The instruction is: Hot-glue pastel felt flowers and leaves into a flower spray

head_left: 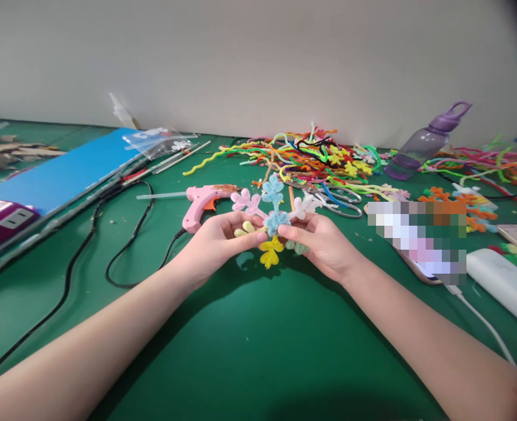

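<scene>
Between both hands I hold up a pipe-cleaner snowflake with a blue flower at its centre. Its arms end in fuzzy petals of blue, pink, white, yellow and green. My left hand pinches it from the left, thumb by the centre and fingers behind. On the other side my right hand grips it the same way, thumb at the centre's right edge. The fingertips behind the piece are hidden. Just left of it a pink hot glue gun lies on the green table, a clear glue stick poking from its back.
Behind the hands spreads a heap of coloured pipe cleaners, with scissors in front. A purple water bottle, a blurred-out phone and a white power bank stand or lie right. Leftward are a black cord, blue board and purple power strip.
</scene>
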`<control>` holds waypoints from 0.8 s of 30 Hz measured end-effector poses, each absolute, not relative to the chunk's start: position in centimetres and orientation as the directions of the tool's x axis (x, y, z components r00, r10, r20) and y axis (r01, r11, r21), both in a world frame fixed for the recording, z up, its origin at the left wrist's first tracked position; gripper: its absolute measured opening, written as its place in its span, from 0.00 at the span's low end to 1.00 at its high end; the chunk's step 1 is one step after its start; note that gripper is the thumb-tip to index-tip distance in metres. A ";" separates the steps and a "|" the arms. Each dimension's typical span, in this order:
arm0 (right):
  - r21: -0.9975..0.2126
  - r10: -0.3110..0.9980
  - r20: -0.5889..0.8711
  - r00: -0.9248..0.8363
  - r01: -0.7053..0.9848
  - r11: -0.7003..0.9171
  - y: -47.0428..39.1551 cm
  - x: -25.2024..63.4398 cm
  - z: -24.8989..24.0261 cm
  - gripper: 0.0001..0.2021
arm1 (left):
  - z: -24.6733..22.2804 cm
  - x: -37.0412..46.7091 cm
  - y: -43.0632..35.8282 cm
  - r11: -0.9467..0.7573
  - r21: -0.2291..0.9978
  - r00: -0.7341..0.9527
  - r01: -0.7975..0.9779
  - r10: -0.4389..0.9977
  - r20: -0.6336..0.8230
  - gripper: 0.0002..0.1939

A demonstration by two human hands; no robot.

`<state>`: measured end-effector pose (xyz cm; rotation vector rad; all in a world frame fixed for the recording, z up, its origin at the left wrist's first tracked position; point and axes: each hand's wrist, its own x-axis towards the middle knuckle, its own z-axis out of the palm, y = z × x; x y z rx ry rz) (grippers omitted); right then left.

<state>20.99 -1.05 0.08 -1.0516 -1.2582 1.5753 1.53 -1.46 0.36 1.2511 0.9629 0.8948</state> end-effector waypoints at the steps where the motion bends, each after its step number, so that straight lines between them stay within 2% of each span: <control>1: -0.986 0.944 -0.103 -0.313 -0.090 -0.138 -1.1 20.9 0.1 0.14 | 0.3 1.5 -1.4 0.093 0.996 0.343 0.010 0.935 -0.090 0.17; 4: -0.988 0.935 -0.103 -0.341 -0.075 -0.136 -1.3 20.8 0.2 0.13 | 0.1 1.3 -1.3 0.071 0.995 0.315 0.065 0.945 -0.088 0.14; 10: -0.961 0.948 -0.155 -0.279 -0.182 -0.211 -0.9 21.3 0.7 0.16 | 0.4 1.3 -1.4 0.115 0.993 0.323 -0.015 0.941 -0.104 0.12; 14: -0.992 0.913 -0.104 -0.395 -0.020 -0.121 -0.7 22.0 1.1 0.18 | 0.6 1.4 -1.5 0.141 0.990 0.309 -0.022 0.943 -0.127 0.15; 18: -0.984 0.877 -0.135 -0.461 0.168 -0.063 -0.8 22.2 1.3 0.16 | 0.6 1.4 -1.5 0.143 0.989 0.297 -0.022 0.946 -0.130 0.18; 24: -0.979 0.905 -0.148 -0.398 0.187 -0.078 -0.9 21.6 0.9 0.14 | 0.9 1.6 -1.5 0.126 0.991 0.288 -0.037 0.951 -0.110 0.20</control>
